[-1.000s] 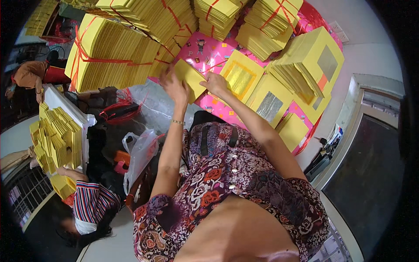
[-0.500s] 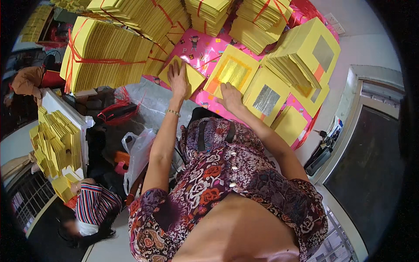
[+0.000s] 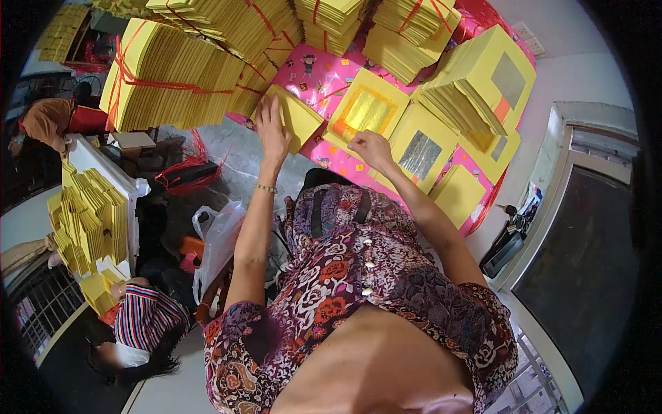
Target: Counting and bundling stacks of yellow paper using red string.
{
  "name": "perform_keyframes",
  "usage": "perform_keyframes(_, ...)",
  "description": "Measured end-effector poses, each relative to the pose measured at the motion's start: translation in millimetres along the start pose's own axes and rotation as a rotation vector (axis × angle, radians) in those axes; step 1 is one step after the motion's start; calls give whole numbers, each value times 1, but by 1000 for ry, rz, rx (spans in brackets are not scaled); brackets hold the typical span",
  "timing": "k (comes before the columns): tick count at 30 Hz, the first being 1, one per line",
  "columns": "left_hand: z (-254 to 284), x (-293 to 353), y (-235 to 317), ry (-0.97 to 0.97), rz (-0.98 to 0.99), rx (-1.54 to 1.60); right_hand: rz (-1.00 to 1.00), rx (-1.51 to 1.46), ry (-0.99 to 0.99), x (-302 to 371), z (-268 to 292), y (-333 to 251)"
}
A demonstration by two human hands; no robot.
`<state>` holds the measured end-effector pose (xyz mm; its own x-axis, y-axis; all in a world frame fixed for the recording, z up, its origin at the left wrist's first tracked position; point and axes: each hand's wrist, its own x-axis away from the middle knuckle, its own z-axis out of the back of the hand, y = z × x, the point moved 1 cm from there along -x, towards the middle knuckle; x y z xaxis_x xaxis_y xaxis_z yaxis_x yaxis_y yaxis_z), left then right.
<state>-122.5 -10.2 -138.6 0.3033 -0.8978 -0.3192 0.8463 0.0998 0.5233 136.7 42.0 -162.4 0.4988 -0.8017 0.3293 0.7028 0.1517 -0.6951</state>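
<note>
My left hand (image 3: 274, 131) rests with its fingers stretched along the left edge of a small stack of plain yellow paper (image 3: 300, 117). To the right lies yellow joss paper with a gold foil square (image 3: 369, 110) inside an orange border. Over its lower edge my right hand (image 3: 372, 150) has its fingers curled in and pressed together; whether a sheet is pinched in them is hidden. Close beside that hand sits a pile of yellow paper with a silver foil patch (image 3: 420, 155).
Tall bundles of yellow paper (image 3: 172, 83), tied with red string, line the left and back of the pink patterned table (image 3: 314, 65). A silver-patched stack (image 3: 510, 76) leans at right. A plastic bag (image 3: 217, 238) hangs left; a person in striped sleeves (image 3: 152, 314) works beside another paper-covered table.
My left hand has slid slightly left, toward the stack's edge. The right hand's fingers have curled in and drawn a little away from the gold-foil sheet.
</note>
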Motion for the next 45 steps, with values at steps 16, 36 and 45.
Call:
perform_keyframes(16,-84,90,54,-472,781,1225,-18,-34,16,-4,-3,5)
perform_keyframes(36,-90,86,50,-493,862,1200,14,3,39,-6,-3,8)
perform_keyframes(45,-91,85,53,-454,926,1156,2,6,32,-7,-3,7)
